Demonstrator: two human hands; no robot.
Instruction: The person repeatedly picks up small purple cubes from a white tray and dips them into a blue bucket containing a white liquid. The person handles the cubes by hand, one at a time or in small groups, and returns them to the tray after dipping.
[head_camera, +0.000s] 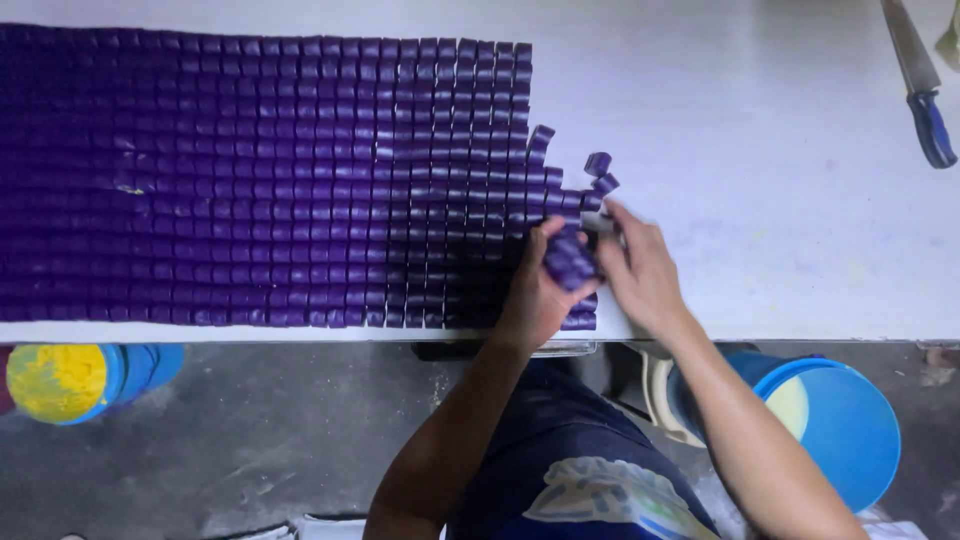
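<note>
Where purple blocks (270, 180) cover white table (760, 200), hands grip blocks; grey floor below.

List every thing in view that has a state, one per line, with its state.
Purple blocks: packed in tidy rows on the white table; the right edge is ragged, with loose pieces.
Left hand: closed on a small stack of purple pieces.
Right hand: fingers touching the same stack.
Knife: lying flat, untouched.
Blue bucket: on the floor, lidded.

Rows of blocks (260, 180) across the table's (740, 150) left; knife (920, 85) far right; buckets (840, 420) on the floor below.
</note>
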